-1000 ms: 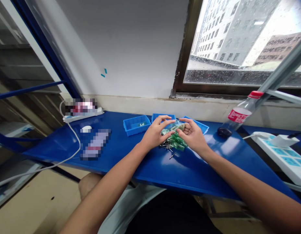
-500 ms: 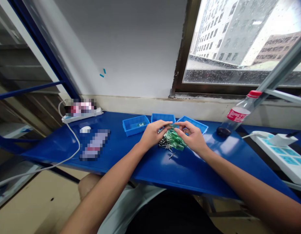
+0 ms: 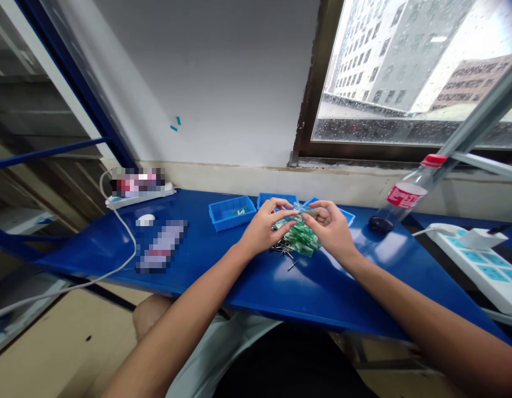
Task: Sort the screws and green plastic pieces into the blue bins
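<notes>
My left hand (image 3: 269, 225) and my right hand (image 3: 331, 228) meet above a pile on the blue table. Between the fingertips is a small see-through plastic packet (image 3: 298, 208), pinched from both sides; its contents are too small to make out. Below lie green-tinted clear packets (image 3: 302, 239) in a heap. Against their left side are loose metal pins that look like rivets (image 3: 284, 249), and a single rivet (image 3: 293, 265) lies apart, nearer me. Behind the hands stand three blue bins: the left bin (image 3: 231, 221) holds a small packet, while the middle bin (image 3: 276, 197) and right bin (image 3: 347, 217) are partly covered.
A bottle with dark liquid (image 3: 407, 193) leans at the back right, near a white power strip (image 3: 482, 265). On the left are a white mouse (image 3: 145, 220), a blurred-out flat object (image 3: 162, 247), another power strip (image 3: 142, 196) and a white cable (image 3: 134, 246).
My hands have drawn slightly apart and their fingers have shifted around the clear packet, which now shows more between them. The bins and table items have stayed in place.
</notes>
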`<state>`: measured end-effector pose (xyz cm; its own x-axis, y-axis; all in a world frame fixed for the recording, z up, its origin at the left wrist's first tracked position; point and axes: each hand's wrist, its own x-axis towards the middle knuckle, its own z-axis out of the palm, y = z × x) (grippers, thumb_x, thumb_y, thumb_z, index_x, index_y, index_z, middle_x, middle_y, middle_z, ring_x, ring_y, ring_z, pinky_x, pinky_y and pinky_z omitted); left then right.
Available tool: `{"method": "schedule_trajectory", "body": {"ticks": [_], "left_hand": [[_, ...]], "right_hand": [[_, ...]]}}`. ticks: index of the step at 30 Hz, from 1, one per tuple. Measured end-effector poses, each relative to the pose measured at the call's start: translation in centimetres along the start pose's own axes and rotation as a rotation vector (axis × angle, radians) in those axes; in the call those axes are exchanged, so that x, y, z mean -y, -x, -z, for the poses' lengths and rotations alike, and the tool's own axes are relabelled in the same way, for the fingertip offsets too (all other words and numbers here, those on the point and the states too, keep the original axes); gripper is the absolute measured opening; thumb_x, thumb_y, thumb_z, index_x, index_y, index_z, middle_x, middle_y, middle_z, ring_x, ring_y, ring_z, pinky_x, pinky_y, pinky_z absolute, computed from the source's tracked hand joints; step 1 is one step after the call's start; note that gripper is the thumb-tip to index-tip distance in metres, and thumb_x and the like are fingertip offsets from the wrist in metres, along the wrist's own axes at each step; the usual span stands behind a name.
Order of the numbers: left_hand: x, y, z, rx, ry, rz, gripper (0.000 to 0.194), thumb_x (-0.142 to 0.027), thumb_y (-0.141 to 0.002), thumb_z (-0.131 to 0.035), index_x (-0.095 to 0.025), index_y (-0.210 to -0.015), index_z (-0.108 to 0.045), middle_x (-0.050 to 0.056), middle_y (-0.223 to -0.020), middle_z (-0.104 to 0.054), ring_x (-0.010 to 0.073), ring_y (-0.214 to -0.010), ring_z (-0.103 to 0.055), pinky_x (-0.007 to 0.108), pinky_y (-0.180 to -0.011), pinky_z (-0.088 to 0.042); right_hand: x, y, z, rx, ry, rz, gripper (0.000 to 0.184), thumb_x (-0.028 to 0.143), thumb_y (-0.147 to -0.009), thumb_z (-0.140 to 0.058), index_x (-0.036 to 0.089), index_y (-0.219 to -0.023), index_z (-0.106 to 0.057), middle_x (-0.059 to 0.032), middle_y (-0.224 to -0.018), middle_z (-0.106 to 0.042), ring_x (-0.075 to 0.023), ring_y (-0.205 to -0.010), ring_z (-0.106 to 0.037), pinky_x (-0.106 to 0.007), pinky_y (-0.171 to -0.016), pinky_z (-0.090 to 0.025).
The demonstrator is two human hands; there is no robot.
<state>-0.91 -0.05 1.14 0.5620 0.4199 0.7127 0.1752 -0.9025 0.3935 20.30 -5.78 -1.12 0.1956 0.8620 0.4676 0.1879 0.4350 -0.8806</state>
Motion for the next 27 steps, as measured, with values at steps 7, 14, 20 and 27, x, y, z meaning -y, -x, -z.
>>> {"method": "schedule_trajectory", "body": {"ticks": [7,14,20,27], "left_hand": [[0.29,0.08,-0.32,0.016,0.126,0.049,0.036,-0.033,-0.097,-0.073,-0.021,-0.130,-0.071,0.012,-0.126,-0.071,0.0234,-0.112,-0.071,0.037,-0.094,-0.063],[-0.21,-0.08,-0.01,-0.002,0.156,0.229,0.032,-0.025,-0.098,-0.070,-0.021,-0.130,-0.069,0.006,-0.108,-0.080,0.0188,-0.092,-0.076,0.031,-0.085,-0.063],[-0.53,-0.01,-0.11,-0.016,0.222,0.261,0.033,-0.026,-0.097,-0.071,-0.019,-0.128,-0.064,0.006,-0.101,-0.081,0.0172,-0.085,-0.076,0.028,-0.078,-0.061],[-0.25,-0.22,0.26,-0.058,0.187,0.231,0.013,-0.019,-0.099,-0.064,-0.019,-0.107,-0.074,0.008,-0.111,-0.079,0.0197,-0.102,-0.075,0.033,-0.087,-0.061]], "right_hand": [[0.92,0.43,0.00,0.139,-0.003,0.035,0.040,0.049,-0.098,-0.070,0.024,-0.128,-0.064,-0.0079,-0.109,-0.075,-0.0222,-0.092,-0.072,-0.039,-0.084,-0.060],[0.59,0.00,0.20,0.055,0.234,0.189,0.022,0.041,-0.093,-0.077,0.025,-0.108,-0.077,-0.0056,-0.099,-0.068,-0.0197,-0.081,-0.063,-0.037,-0.072,-0.055],[0.47,0.10,0.19,0.115,0.213,0.083,0.019,0.040,-0.093,-0.076,0.023,-0.100,-0.078,-0.0060,-0.098,-0.077,-0.0208,-0.081,-0.069,-0.040,-0.078,-0.058],[0.29,0.11,0.26,0.111,0.183,0.167,0.012,0.028,-0.094,-0.072,0.025,-0.103,-0.080,-0.0061,-0.107,-0.079,-0.0249,-0.100,-0.074,-0.045,-0.095,-0.058]]}}
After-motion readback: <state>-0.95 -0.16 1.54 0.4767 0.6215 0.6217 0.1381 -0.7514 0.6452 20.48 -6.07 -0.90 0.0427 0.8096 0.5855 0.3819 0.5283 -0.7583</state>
